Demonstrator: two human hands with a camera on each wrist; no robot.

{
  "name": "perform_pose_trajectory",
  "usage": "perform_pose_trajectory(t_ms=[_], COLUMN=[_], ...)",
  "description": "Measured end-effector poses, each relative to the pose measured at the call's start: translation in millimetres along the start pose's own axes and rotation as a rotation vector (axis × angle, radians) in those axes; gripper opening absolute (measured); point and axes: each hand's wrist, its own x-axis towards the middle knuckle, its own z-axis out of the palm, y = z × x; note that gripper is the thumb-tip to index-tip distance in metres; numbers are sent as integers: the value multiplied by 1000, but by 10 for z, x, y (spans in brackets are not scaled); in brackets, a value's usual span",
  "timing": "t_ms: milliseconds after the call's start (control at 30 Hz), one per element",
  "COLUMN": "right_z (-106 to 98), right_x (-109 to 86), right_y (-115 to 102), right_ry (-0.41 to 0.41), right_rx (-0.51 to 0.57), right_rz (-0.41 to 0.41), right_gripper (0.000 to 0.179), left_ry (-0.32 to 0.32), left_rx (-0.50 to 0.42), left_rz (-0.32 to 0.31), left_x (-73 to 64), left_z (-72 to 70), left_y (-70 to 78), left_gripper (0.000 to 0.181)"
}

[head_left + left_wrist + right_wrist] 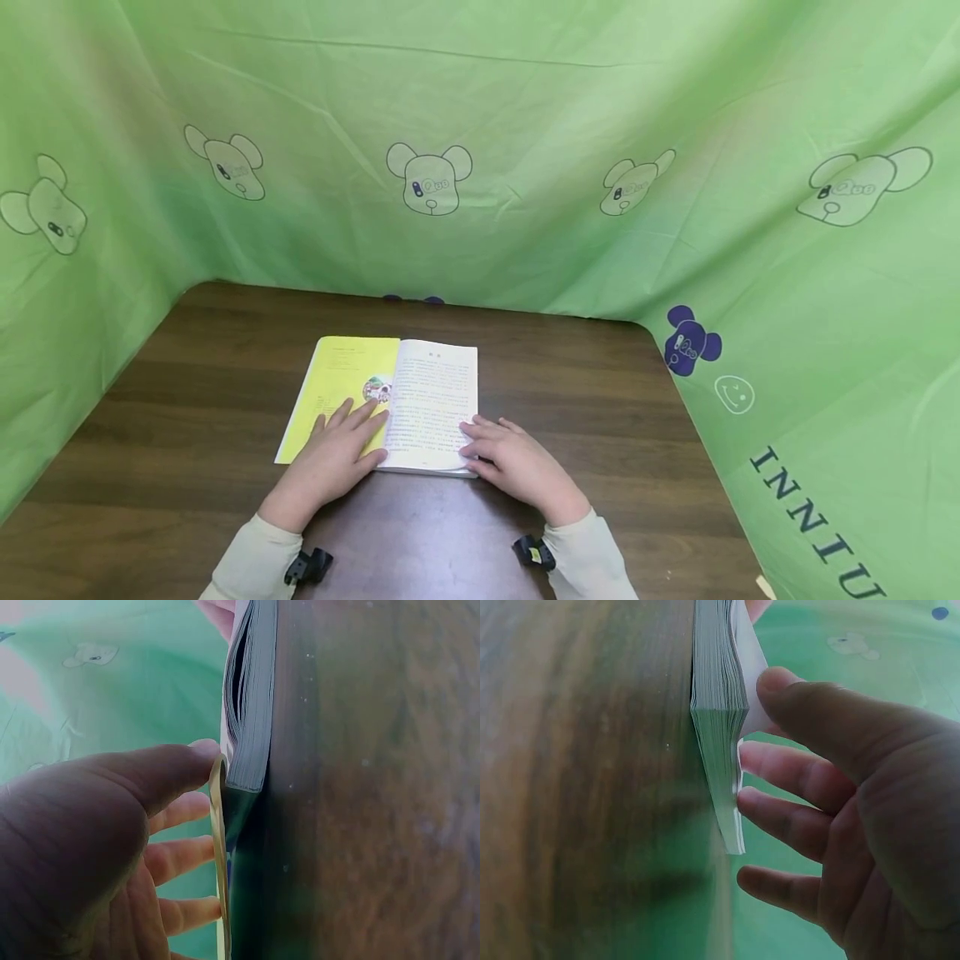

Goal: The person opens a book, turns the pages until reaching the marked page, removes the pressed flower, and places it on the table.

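An open book (431, 400) lies on the table, with a yellow inside cover (348, 362) on the left and a white printed page on the right. My left hand (333, 454) rests on the lower part of the yellow cover with fingers spread, its thumb near the spine. In the left wrist view the thumb and fingertips touch the cover (220, 847), which stands slightly off the table. My right hand (521, 467) lies at the right edge of the white page, fingertips on it. The right wrist view shows the page block (720, 712), with the top page slightly raised beside the thumb.
The brown wooden table (600, 392) extends on both sides of the book. A green curtain (525, 242) printed with bear heads hangs around its back and sides. Black straps with small devices (309, 567) sit at both wrists.
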Motion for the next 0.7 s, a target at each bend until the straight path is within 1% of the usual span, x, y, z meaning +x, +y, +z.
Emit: perform_pose_trajectory(t_ms=[267, 467, 600, 700], right_z=[-42, -39, -16, -5], right_x=[3, 0, 3, 9], right_y=[7, 15, 8, 1], right_ry=[2, 18, 23, 36], right_rx=[-45, -45, -28, -17], right_rz=[-24, -42, -52, -55], right_gripper=[14, 9, 6, 5], left_ry=[-8, -5, 27, 69], left_rx=[0, 8, 43, 63], left_rz=[-10, -6, 13, 62], left_x=[30, 51, 39, 36], left_z=[-24, -10, 15, 17], left_y=[41, 62, 62, 64], left_gripper=[58, 57, 55, 51])
